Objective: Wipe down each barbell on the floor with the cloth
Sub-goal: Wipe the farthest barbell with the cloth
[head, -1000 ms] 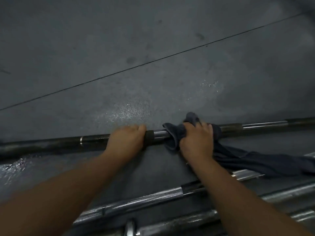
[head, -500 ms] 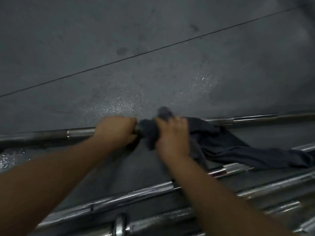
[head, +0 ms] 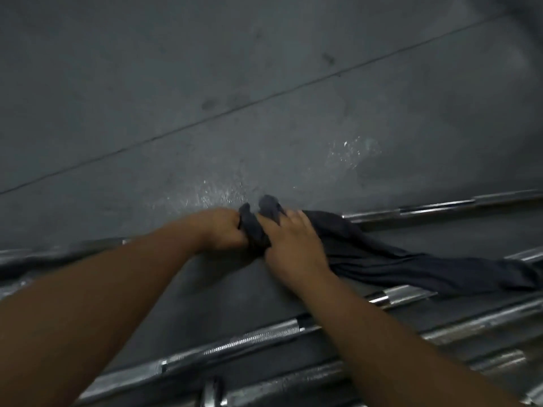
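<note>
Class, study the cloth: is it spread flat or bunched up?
Bunched: the cloth is wadded round the barbell under the right hand, its crumpled tail trailing to the right.

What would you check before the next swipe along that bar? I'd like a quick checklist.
1. Left hand steadying the far barbell: ok, the fingers are curled in a fist on its line.
2. Right hand holding the dark cloth: ok, the cloth is bunched under the fingers.
3. Cloth wrapped fully round the bar: cannot tell, the hands hide it.
4. Cloth tail lying free: not ok, it trails across the nearer barbell.
5. Floor dry: not ok, a wet patch glistens just beyond the hands.
</note>
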The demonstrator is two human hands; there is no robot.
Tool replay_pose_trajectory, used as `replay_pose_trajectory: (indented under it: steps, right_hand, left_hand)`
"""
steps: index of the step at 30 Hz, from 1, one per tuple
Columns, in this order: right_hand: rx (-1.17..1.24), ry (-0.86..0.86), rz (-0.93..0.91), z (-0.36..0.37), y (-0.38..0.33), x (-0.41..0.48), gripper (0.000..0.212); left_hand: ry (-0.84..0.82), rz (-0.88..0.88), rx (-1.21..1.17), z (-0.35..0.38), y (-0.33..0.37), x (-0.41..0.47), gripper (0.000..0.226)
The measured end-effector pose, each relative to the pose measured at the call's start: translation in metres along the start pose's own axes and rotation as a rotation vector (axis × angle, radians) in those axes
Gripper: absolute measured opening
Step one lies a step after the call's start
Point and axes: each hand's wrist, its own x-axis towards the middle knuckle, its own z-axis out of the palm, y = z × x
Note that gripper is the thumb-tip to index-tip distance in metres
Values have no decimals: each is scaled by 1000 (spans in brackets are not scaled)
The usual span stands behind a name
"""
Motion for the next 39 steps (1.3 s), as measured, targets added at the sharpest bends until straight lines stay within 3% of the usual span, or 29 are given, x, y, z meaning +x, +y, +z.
replay_pose_trajectory:
  steps: [2,5,7,9,12,15,19,21,24,26,29,33,36,39]
  right_hand:
    - [-59,74,65,-17,58,-3,63]
    - [-111,129,292,-31,127,-14,58]
    - [-143,112,363,-19,115,-12,46]
    - [-144,81,296,-5,70,-2,47]
    - [-33,25,153,6,22,0,65]
    - [-40,94,100,-9,53,3,55]
    - [-11,250,430,-27,134,-2,44]
    - [-67,271,527,-23,121,-1,36]
    - [-57,248,249,8,25,6,22]
    - [76,151,82,21,-19,-2,41]
    - [-41,122,-33,2,33,-8,49]
    - [-26,219,328,-26,131,-25,48]
    - [-3,211,516,-7,85,-10,44]
    - [-4,178,202,14,4,-3,42]
  left_hand:
    - [-21,-27,-36,-5,1,0,21]
    - [291,40,247,16,2,-14,29]
    - [508,124,366,35,2,-18,29]
    - [565,103,433,40,3,-13,29]
    - [444,40,392,32,3,-4,34]
    - [376,30,355,24,1,-1,33]
    - [409,39,385,28,0,1,34]
    - [403,15,379,28,0,3,34]
    - [377,-30,366,25,3,2,31]
    - [352,-54,338,22,6,0,29]
    - [336,-25,315,19,6,-3,34]
    - [369,7,372,25,1,0,40]
    - [408,13,398,29,-2,2,39]
    - [457,33,390,31,-1,3,41]
